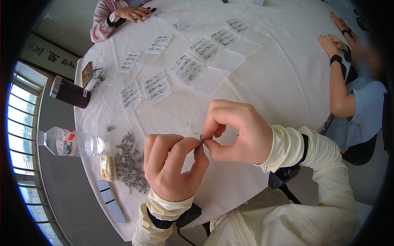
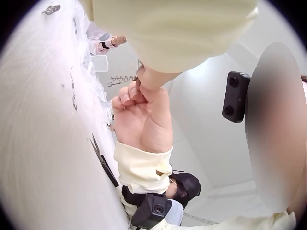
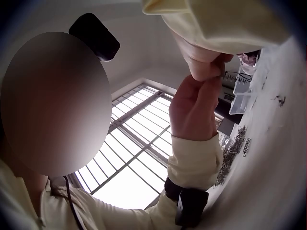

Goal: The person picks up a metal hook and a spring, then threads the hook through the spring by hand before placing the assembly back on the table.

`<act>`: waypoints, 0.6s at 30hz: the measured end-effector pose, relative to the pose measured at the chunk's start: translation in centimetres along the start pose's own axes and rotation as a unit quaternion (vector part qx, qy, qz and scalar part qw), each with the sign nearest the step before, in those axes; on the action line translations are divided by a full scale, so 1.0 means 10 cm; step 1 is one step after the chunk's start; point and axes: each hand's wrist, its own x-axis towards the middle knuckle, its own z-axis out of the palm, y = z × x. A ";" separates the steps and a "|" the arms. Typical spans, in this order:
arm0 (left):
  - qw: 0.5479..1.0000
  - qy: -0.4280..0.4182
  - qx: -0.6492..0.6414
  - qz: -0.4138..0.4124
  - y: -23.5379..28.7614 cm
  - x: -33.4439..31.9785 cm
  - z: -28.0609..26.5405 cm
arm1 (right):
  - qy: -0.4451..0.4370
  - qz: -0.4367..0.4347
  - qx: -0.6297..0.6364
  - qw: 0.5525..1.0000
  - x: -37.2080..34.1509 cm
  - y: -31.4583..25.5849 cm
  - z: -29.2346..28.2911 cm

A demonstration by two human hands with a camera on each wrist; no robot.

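Both hands meet fingertip to fingertip above the white cloth. My left hand point(image 1: 174, 166) pinches a small dark piece between thumb and forefinger, and my right hand point(image 1: 242, 131) pinches at the same spot. A thin metal spring coil point(image 2: 123, 78) with a wire loop beside it sticks out from the fingertips; the right wrist view shows the coil point(image 3: 236, 76) too. The fingers hide where the parts join. To the left of my left hand lies a tangled pile of metal coils point(image 1: 131, 164).
Clear boxes point(image 1: 156, 87) holding wire pieces stand across the table. At the left are a plastic bottle point(image 1: 67, 141), a dark tumbler point(image 1: 70, 92), a small pack point(image 1: 108, 168) and a grey strip point(image 1: 112, 201). Scissors point(image 2: 103, 162) lie on the cloth. Other people's hands rest at the far and right edges.
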 end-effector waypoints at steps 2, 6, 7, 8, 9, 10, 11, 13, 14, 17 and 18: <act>1.000 -0.005 0.000 0.010 0.00 0.01 -0.01 | -0.001 -0.004 -0.005 1.000 0.00 0.00 -0.01; 1.000 -0.006 -0.008 0.010 0.00 0.02 -0.01 | -0.003 -0.025 -0.012 1.000 0.00 0.01 0.00; 1.000 -0.012 -0.017 -0.001 0.00 0.01 -0.01 | -0.003 -0.025 -0.012 1.000 0.00 0.00 0.00; 0.999 -0.019 -0.026 -0.013 0.00 0.01 -0.01 | -0.003 -0.024 -0.011 1.000 0.00 0.00 0.00; 0.999 -0.019 -0.026 -0.013 0.01 0.01 -0.02 | -0.003 -0.023 -0.010 1.000 0.00 0.00 0.00; 0.999 -0.022 -0.036 -0.024 0.01 0.01 -0.02 | -0.004 -0.023 -0.011 1.000 0.00 0.00 0.00; 0.998 -0.026 -0.045 -0.035 0.02 0.01 -0.02 | -0.005 -0.019 -0.004 1.000 0.00 0.00 0.00; 0.998 -0.020 -0.042 -0.035 0.01 0.01 -0.02 | -0.005 -0.015 0.003 1.000 0.01 0.00 0.00; 0.998 -0.014 -0.040 -0.035 0.01 0.01 -0.02 | -0.003 -0.009 0.010 1.000 0.01 0.00 0.00; 1.000 -0.008 -0.017 -0.012 0.01 0.01 -0.03 | -0.002 -0.008 0.010 1.000 0.01 0.00 -0.01; 1.000 -0.008 -0.017 -0.012 0.01 0.02 -0.02 | -0.005 -0.011 0.002 1.000 0.01 0.01 -0.01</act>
